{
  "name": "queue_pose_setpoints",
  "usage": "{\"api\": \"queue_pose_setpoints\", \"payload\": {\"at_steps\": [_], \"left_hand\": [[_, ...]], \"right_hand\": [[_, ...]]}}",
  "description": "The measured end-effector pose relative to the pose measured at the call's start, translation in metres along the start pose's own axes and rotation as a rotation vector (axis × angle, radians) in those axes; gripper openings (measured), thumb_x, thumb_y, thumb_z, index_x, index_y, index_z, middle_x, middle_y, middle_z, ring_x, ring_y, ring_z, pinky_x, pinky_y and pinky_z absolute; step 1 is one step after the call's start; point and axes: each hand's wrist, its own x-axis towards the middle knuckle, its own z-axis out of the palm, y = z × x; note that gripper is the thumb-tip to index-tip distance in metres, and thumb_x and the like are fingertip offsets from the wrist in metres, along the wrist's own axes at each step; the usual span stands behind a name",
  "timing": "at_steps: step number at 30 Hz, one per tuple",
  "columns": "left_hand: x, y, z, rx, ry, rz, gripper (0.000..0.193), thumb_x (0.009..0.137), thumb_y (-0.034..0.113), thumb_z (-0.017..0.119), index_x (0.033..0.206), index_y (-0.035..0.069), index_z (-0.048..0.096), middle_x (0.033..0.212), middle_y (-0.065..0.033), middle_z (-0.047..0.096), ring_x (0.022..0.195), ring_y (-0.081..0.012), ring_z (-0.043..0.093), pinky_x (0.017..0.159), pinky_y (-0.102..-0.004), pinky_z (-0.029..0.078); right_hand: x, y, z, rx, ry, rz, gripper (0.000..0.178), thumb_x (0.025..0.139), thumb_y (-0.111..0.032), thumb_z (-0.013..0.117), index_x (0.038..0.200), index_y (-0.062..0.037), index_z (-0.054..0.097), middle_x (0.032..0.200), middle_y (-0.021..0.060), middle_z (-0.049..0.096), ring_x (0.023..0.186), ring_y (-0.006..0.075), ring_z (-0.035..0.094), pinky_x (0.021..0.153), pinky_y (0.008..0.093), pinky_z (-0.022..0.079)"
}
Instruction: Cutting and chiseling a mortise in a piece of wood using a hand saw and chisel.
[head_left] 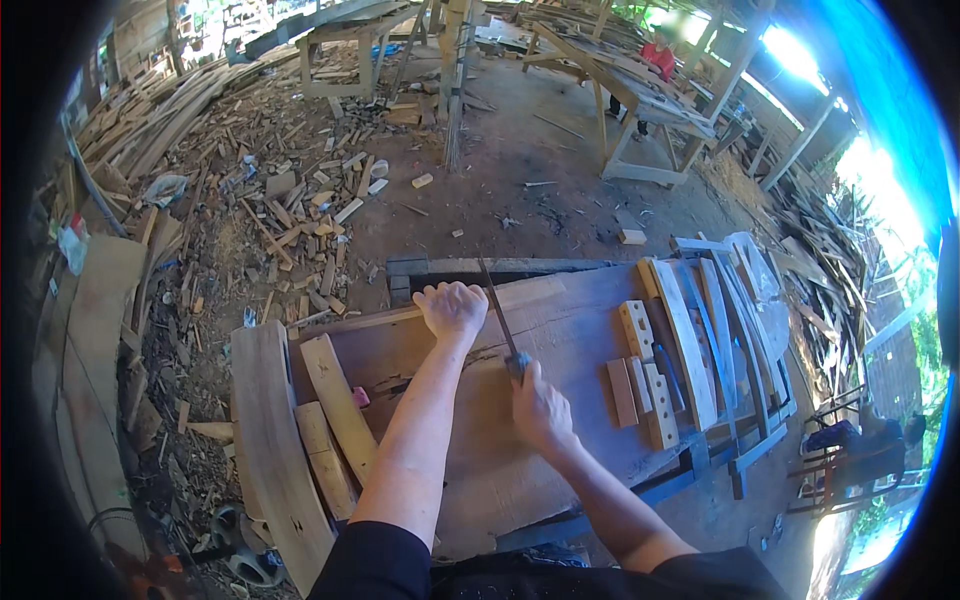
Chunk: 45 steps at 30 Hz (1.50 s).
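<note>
Holding a long tool [502, 316] over the tabletop [570, 345], work apparently mid-way

Along the left edge lie a plank [275, 440] and two boards [338, 395], seemingly awaiting their turn. Near the far edge, the left hand [452, 308] is curled; whether it grips anything is hidden. Just beside it, the tool slants from the far edge to mid-tabletop, where the right hand [543, 408] is wrapped around its handle. No finished cut shows there, so this step seems not yet done. Toward the right edge, blocks [658, 405], some with holes, look already shaped; the slats [685, 345] beyond possibly remain. How much is left, I cannot tell.
</note>
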Motion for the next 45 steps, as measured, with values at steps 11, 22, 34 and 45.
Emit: {"api": "queue_pose_setpoints", "payload": {"at_steps": [11,22,34,45], "left_hand": [[0.002,0.001,0.007,-0.003,0.042,0.026,0.041,0.084,0.031,0.043,0.073,0.005,0.073,0.084,-0.0130,0.071,0.087,-0.0293,0.063,0.085,-0.0447,0.038],[-0.002,0.005,0.009,-0.023,0.118,0.059,0.040,0.082,0.032,0.044,0.072,0.005,0.073,0.082,-0.0140,0.071,0.084,-0.0301,0.063,0.084,-0.0461,0.039],[-0.004,0.004,0.013,-0.002,0.085,0.036,0.040,0.082,0.031,0.044,0.073,0.006,0.074,0.080,-0.0122,0.071,0.085,-0.0289,0.063,0.085,-0.0449,0.037],[0.001,0.018,-0.003,-0.013,0.002,0.046,0.042,0.084,0.032,0.043,0.076,0.005,0.074,0.085,-0.0127,0.071,0.088,-0.0293,0.063,0.087,-0.0456,0.037]], "right_hand": [[0.031,-0.001,0.008,0.039,0.035,-0.008,0.025,0.096,-0.023,0.047,0.111,-0.0031,0.042,0.083,0.0267,0.067,0.080,0.0451,0.066,0.074,0.0535,0.051],[0.034,0.000,0.003,0.094,0.039,0.024,0.025,0.097,-0.025,0.046,0.111,-0.0048,0.042,0.083,0.0265,0.067,0.081,0.0457,0.066,0.075,0.0549,0.051],[0.023,0.002,0.000,0.060,0.037,0.021,0.028,0.096,-0.027,0.049,0.108,-0.0031,0.042,0.081,0.0278,0.066,0.078,0.0464,0.065,0.072,0.0554,0.050],[0.046,0.001,-0.003,0.039,0.060,0.037,0.027,0.096,-0.026,0.050,0.111,-0.0047,0.043,0.082,0.0252,0.067,0.078,0.0446,0.066,0.075,0.0542,0.050]]}}
